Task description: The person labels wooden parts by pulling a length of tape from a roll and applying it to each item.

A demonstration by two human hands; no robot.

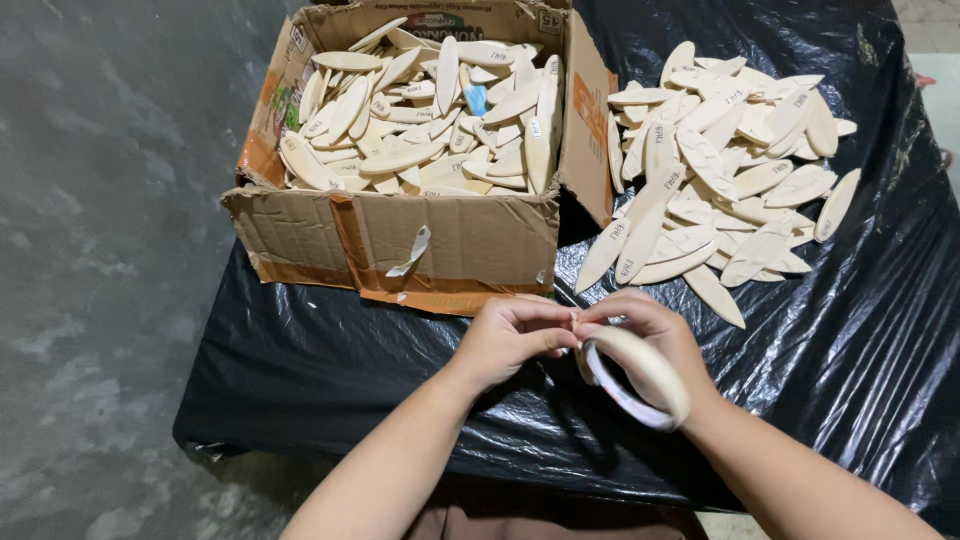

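Here I see my right hand (650,335) clasping a roll of tape (640,375) over the black plastic sheet (330,350), my left hand's (510,335) fingertips pinched at its edge. The cardboard box (400,240) holds oval wooden pieces (430,110).

Bare black plastic sheet (330,350) left of hands; cardboard box (400,240), wooden pieces (720,170) ahead.

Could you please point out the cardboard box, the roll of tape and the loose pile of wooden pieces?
cardboard box (470,245): head view, bare front wall.
roll of tape (648,372): head view, outer band.
loose pile of wooden pieces (720,165): head view, middle of the heap.
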